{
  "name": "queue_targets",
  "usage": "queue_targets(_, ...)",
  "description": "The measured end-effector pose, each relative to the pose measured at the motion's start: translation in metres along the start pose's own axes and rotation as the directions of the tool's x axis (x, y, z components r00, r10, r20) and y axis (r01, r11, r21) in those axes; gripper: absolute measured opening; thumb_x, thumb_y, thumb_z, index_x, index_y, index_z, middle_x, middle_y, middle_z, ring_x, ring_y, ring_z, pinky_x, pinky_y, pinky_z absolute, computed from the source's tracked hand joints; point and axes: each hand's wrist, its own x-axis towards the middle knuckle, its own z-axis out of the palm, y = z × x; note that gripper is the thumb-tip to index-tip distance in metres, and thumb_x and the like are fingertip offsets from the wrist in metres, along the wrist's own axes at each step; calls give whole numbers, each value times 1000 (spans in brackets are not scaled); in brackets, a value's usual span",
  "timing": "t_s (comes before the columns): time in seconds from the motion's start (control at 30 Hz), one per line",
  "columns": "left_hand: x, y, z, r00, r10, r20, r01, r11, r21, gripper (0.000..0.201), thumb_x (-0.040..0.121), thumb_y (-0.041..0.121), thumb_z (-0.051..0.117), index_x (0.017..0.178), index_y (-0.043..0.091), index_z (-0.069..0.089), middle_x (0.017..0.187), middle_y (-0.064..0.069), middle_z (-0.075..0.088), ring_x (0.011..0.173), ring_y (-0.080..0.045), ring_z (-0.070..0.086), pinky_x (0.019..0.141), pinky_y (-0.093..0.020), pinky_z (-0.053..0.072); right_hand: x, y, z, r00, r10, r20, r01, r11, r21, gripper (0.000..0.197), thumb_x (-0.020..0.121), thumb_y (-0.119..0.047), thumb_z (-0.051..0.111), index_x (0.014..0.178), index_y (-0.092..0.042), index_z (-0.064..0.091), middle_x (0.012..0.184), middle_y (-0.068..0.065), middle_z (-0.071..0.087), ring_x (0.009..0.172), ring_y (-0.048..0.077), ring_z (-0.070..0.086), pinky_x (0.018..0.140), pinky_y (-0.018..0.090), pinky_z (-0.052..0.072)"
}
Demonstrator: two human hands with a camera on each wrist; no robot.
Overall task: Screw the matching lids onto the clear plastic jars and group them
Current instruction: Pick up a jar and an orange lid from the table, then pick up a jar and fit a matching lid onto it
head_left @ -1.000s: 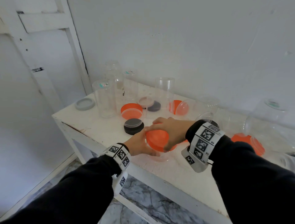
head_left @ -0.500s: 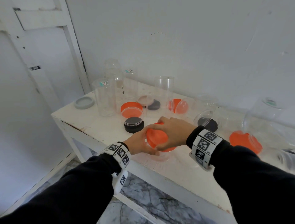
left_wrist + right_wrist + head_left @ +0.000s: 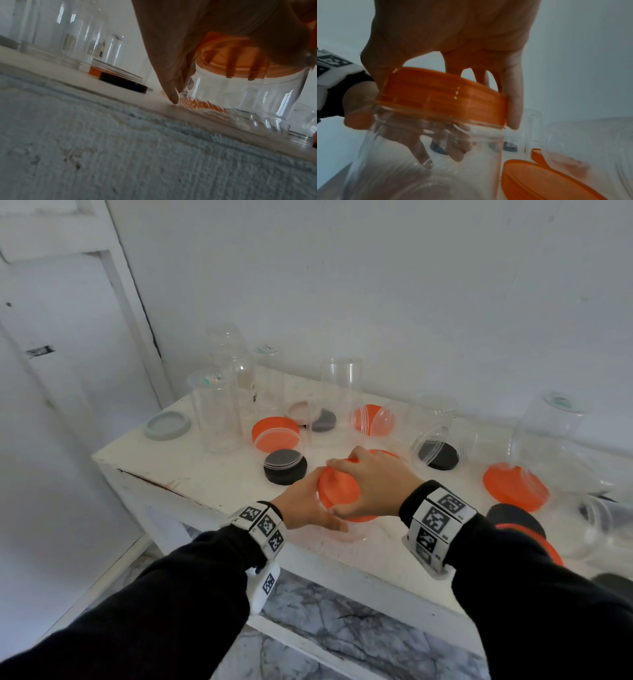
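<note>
Since a second ago, the right hand has rotated round the orange lid, wrist swung nearer the front edge of the table. Its fingers are clenched on the lid's rim from above, so the twist goes straight into the thread. Under it, the left hand wraps the clear jar, fingers grasping its wall to stop it spinning; the jar stands near the front edge, about midway along. Beyond, a black lid and another orange lid lie loose. Unlidded jars wait near the back-left corner, probably next.
</note>
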Motion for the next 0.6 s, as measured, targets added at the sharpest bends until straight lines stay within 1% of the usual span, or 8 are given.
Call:
queue_targets(0.1,3,1,-5,997,22,69,-25,999,41,117,40,43,88,138,20,29,128,5,50,118,-13,50,100,-33,44,-6,-2,0,998,60,-26,-59,998,28,82,70,-72,54,139,-34,33,125,2,48,106,24,53,84,34,46)
queue_targets(0.2,6,5,-12,990,94,109,-100,993,56,114,43,47,86,139,23,29,133,6,47,121,-11,47,103,-29,40,-16,0,-3,989,139,-49,-134,987,91,85,69,-74,55,140,-35,30,130,-1,46,110,21,52,84,32,43)
queue_targets(0.27,9,12,-20,982,140,130,-145,989,33,98,56,38,86,137,23,33,136,8,46,125,-7,44,104,-29,37,-25,5,-10,974,213,-74,-197,964,181,87,69,-73,57,141,-35,27,131,-1,44,112,21,51,83,31,40)
queue_targets(0.33,14,21,-32,978,164,129,-163,986,-15,78,67,31,79,133,23,39,135,10,47,124,-2,44,104,-28,37,-34,15,-17,951,289,-107,-251,927,278,90,67,-70,60,142,-35,25,134,-1,41,114,23,50,88,34,43)
queue_targets(0.4,23,30,-45,978,191,80,-189,982,-28,63,71,31,74,127,24,45,129,11,52,118,1,48,101,-26,42,-43,27,-24,918,363,-160,-290,889,355,93,65,-66,66,142,-34,26,135,0,36,115,24,50,92,38,45)
queue_targets(0.43,30,33,-51,977,208,39,-208,978,-15,56,74,28,73,123,23,48,126,11,54,115,0,51,98,-26,44,-47,35,-27,896,401,-188,-309,870,384,95,64,-63,69,142,-32,26,135,-1,34,115,24,50,91,38,46)
queue_targets(0.53,54,41,-61,951,277,-140,-278,960,15,41,77,20,73,114,22,54,113,10,59,108,-7,56,95,-29,47,-53,57,-34,834,488,-258,-345,826,445,99,60,-54,77,142,-27,26,135,0,29,115,24,48,92,40,45)
queue_targets(0.6,68,47,-62,915,333,-228,-317,943,102,38,80,16,71,114,17,56,112,8,59,105,-7,55,90,-19,45,-53,72,-39,798,524,-298,-352,806,475,101,59,-49,79,141,-26,26,135,1,27,117,24,46,94,43,45)
